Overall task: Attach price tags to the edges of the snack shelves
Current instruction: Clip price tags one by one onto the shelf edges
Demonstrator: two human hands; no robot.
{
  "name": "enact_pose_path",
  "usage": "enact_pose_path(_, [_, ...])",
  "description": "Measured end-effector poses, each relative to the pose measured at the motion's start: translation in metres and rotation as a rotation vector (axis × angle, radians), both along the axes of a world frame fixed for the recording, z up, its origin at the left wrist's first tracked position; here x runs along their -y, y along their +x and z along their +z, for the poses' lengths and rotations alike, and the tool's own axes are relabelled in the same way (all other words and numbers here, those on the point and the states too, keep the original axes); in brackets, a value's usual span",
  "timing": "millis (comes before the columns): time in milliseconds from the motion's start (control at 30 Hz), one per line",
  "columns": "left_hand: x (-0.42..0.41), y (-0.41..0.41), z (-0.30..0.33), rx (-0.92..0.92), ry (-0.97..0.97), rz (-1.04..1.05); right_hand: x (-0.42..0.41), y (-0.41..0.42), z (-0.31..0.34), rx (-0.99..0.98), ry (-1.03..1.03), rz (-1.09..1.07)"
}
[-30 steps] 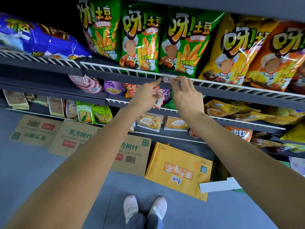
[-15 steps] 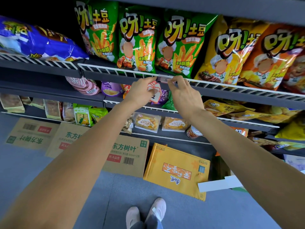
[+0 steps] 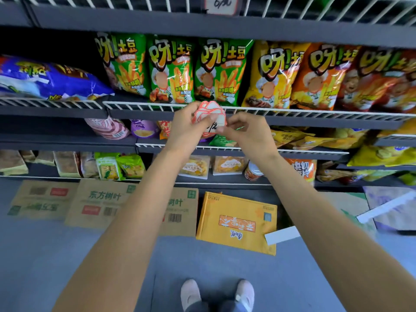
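Red-edged paper tags (image 3: 208, 118) are held as a small fanned stack in the left hand (image 3: 188, 129), thumb laid across the top tag, fingers curled behind. The stack is kept just in front of the shelf edge (image 3: 144, 114), approx. level w/ the white wire rail (image 3: 139, 106), presumably so the next tag can be taken off and fixed w/o reaching far. The right hand (image 3: 246, 131) is brought in from the other side; its thumb and forefinger pinch the right edge of the top tag, prob. to peel or slide it free of the rest. The remaining right fingers are loosely curled.

Tags are seen as white labels w/ a red scalloped border and dark handwriting in the middle; the writing is partly covered by the left thumb and can't be read. How many are in the stack can't be told.

One tag (image 3: 221, 5) w/ handwritten figures is already hung on the rail of the shelf above, so that level is judged done. No tag is seen yet on the rail below the green chip bags (image 3: 171, 68).
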State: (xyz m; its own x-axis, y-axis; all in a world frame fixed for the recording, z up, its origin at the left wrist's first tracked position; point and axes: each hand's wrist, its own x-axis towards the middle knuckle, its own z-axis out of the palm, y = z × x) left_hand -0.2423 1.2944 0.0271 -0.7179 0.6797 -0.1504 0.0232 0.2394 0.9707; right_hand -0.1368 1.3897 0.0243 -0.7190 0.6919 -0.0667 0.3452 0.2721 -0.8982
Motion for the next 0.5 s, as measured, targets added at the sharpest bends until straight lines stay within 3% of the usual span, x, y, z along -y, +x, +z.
enact_pose_path(233, [-0.043,0.084,0.043,0.070,0.014,-0.099,-0.034,0.087,0.038,-0.042,-0.034,-0.150])
enact_pose_path(500, [-0.139,0.261,0.065,0.013,0.082,-0.070,-0.120,0.252,0.064,-0.054,-0.036,-0.253])
